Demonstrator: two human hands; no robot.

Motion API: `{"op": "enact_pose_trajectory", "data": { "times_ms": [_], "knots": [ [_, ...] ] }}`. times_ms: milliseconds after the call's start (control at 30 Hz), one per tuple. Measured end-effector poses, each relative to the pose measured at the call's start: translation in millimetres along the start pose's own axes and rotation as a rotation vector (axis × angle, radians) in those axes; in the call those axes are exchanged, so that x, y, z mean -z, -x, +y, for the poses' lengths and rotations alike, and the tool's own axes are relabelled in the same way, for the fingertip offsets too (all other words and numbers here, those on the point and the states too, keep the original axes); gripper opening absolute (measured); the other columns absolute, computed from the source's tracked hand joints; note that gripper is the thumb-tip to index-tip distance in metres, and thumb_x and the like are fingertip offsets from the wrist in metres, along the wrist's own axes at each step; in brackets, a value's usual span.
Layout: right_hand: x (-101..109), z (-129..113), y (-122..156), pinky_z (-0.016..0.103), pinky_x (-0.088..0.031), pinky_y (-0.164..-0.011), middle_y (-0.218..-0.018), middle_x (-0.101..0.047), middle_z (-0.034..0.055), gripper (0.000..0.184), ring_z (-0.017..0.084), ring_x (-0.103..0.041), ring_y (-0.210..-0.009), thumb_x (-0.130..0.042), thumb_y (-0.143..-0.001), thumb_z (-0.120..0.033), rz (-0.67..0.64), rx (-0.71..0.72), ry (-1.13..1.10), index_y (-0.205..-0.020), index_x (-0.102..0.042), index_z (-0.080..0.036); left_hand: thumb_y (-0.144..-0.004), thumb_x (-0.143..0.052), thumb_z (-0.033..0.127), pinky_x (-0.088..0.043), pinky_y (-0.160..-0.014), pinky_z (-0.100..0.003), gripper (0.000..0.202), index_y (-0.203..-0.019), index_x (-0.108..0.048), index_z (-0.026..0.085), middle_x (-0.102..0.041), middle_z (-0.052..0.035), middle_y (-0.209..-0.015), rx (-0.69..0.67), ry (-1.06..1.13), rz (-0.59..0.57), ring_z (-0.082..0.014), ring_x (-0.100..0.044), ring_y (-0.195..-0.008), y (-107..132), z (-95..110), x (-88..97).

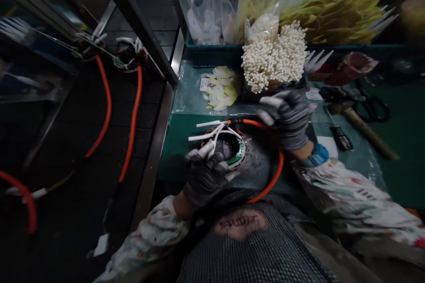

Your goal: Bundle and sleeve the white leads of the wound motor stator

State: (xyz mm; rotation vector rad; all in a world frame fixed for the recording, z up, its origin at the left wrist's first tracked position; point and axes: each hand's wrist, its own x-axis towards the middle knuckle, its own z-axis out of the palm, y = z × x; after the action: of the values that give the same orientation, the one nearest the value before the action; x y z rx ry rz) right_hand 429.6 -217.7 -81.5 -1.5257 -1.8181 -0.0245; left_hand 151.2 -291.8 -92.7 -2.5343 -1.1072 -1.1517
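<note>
gripping stator ring (pixel 232 150), left hand (pixel 204 174); right hand (pixel 290 117) on orange cable (pixel 275 172).

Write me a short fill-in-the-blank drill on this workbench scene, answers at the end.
1. Both hands wear dark ____.
2. The left hand rests on the round stator, whose thick cable is ____ in colour.
3. The right hand is beside a bundle of ____ sticks.

Answers: gloves; orange; white

Both hands wear dark gloves. The left hand (pixel 205 173) lies curled, palm down; the right hand (pixel 292 117), further forward, has its fingers bent.
</note>
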Motion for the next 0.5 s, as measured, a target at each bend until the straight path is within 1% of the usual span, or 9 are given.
{"op": "enact_pose_trajectory", "data": {
  "times_ms": [67, 100, 200, 267, 300, 367, 433, 467, 500],
  "knots": [
    [3.1, 6.4, -12.6, 0.068, -0.045, -0.11, -0.124, -0.073, 0.0144, 0.027, 0.04, -0.06, -0.125, -0.077, -0.095, -0.049, 0.078, 0.002, 0.14, -0.112, -0.08, -0.028, -0.091, -0.083, 0.051, -0.043, -0.106, -0.044, 0.03, -0.094, -0.064, 0.029, -0.076, 0.0032, -0.092, 0.005, 0.016, 0.006, -0.0246, -0.067, -0.12, -1.5, -2.0, 0.3],
    [3.5, 8.7, -19.1, 0.07, -0.041, -0.113, -0.126, -0.072, 0.0136, 0.026, 0.04, -0.057, -0.129, -0.079, -0.094, -0.049, 0.097, -0.012, 0.18, -0.112, -0.079, -0.03, -0.09, -0.084, 0.051, -0.043, -0.106, -0.044, 0.031, -0.094, -0.064, 0.029, -0.077, 0.0037, -0.091, 0.002, 0.022, 0.002, -0.0243, -0.067, -0.119, -1.8, -3.7, 0.7],
    [-0.2, 10.4, -35.2, 0.072, -0.038, -0.115, -0.125, -0.072, 0.0135, 0.028, 0.039, -0.055, -0.128, -0.081, -0.094, -0.052, 0.125, -0.112, 0.159, -0.109, -0.075, -0.029, -0.09, -0.084, 0.052, -0.043, -0.102, -0.044, 0.031, -0.094, -0.063, 0.03, -0.078, 0.0055, -0.091, -0.013, 0.031, -0.031, -0.0251, -0.068, -0.117, -2.1, -8.5, 2.3],
    [-2.3, 6.7, -39.6, 0.072, -0.037, -0.114, -0.125, -0.074, 0.014, 0.025, 0.039, -0.056, -0.127, -0.083, -0.092, -0.05, 0.12, -0.139, 0.121, -0.1, -0.075, -0.028, -0.093, -0.08, 0.054, -0.043, -0.099, -0.045, 0.03, -0.093, -0.063, 0.03, -0.079, 0.0061, -0.094, -0.024, 0.031, -0.053, -0.0261, -0.069, -0.119, -1.8, -10.9, 2.9],
    [-1.7, 3.5, -39.5, 0.071, -0.039, -0.113, -0.123, -0.075, 0.0135, 0.022, 0.038, -0.057, -0.125, -0.084, -0.091, -0.047, 0.101, -0.118, 0.092, -0.095, -0.075, -0.028, -0.094, -0.079, 0.055, -0.042, -0.098, -0.045, 0.029, -0.093, -0.063, 0.03, -0.08, 0.006, -0.096, -0.034, 0.031, -0.056, -0.0264, -0.069, -0.119, -1.6, -11.9, 3.1],
    [5.4, -4.8, -36.1, 0.063, -0.046, -0.11, -0.114, -0.078, 0.0103, 0.017, 0.032, -0.064, -0.117, -0.083, -0.092, -0.042, 0.034, -0.045, -0.002, -0.088, -0.074, -0.028, -0.095, -0.078, 0.057, -0.041, -0.099, -0.045, 0.03, -0.094, -0.064, 0.03, -0.08, 0.0061, -0.098, -0.058, 0.041, -0.057, -0.0261, -0.069, -0.119, -1.4, -14.0, 3.2],
    [21.2, -14.2, -31.7, 0.052, -0.055, -0.103, -0.108, -0.08, 0.0069, 0.016, 0.026, -0.071, -0.107, -0.08, -0.095, -0.042, -0.002, 0.018, -0.138, -0.09, -0.072, -0.029, -0.094, -0.079, 0.056, -0.04, -0.102, -0.044, 0.03, -0.095, -0.065, 0.03, -0.08, 0.0069, -0.098, -0.065, 0.065, -0.073, -0.0251, -0.068, -0.119, -1.2, -16.2, 3.3],
    [32.1, -19.0, -30.0, 0.048, -0.058, -0.1, -0.109, -0.079, 0.0058, 0.015, 0.024, -0.073, -0.106, -0.077, -0.097, -0.043, 0.01, -0.01, -0.234, -0.094, -0.072, -0.03, -0.093, -0.081, 0.054, -0.039, -0.104, -0.044, 0.029, -0.095, -0.065, 0.03, -0.081, 0.0074, -0.098, -0.06, 0.077, -0.086, -0.0245, -0.068, -0.119, -1.2, -17.2, 3.4],
    [44.2, -24.0, -28.6, 0.046, -0.061, -0.098, -0.111, -0.079, 0.0051, 0.016, 0.023, -0.074, -0.106, -0.074, -0.1, -0.045, 0.02, -0.082, -0.339, -0.097, -0.07, -0.03, -0.093, -0.083, 0.052, -0.039, -0.106, -0.043, 0.028, -0.095, -0.066, 0.03, -0.081, 0.0078, -0.099, -0.055, 0.084, -0.1, -0.0242, -0.067, -0.12, -1.2, -18.1, 3.6]
  ]
}}
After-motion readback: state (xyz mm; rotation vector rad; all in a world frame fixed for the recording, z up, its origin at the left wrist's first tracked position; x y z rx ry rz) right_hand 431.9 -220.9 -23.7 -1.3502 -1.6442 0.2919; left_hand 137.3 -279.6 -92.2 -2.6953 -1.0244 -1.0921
